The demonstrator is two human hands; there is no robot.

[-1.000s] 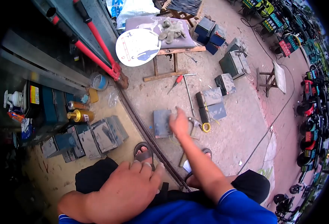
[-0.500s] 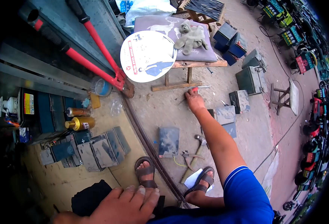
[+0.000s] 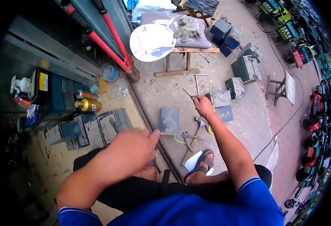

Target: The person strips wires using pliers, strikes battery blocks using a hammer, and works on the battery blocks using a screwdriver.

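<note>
My right hand (image 3: 202, 106) is closed around a screwdriver (image 3: 187, 92), whose thin shaft points up and left; its handle is mostly hidden. Beyond that hand lies a T-shaped metal tool (image 3: 197, 83). Close beside the hand are two dusty batteries (image 3: 221, 98). My left hand (image 3: 133, 148) hangs in front of my body, blurred by motion, its fingers hard to make out. Between the hands, a grey battery (image 3: 170, 121) rests on the ground. Nearer my foot are a hammer (image 3: 194, 145), pliers (image 3: 190, 139) and a yellow roll (image 3: 210, 129).
A wooden stool (image 3: 195, 49) bears a cushion, gloves (image 3: 188, 29) and a round white fan (image 3: 152, 42). Red bolt cutters (image 3: 111, 49) lean at the left. A metal floor track (image 3: 146, 116) runs past my feet. More batteries (image 3: 107, 126), a small stool (image 3: 289, 88) and parked scooters surround this.
My right hand reached forward to the red-handled screwdriver, took hold of it and lifted it back toward me. My left hand has moved up from its place by my knee.
</note>
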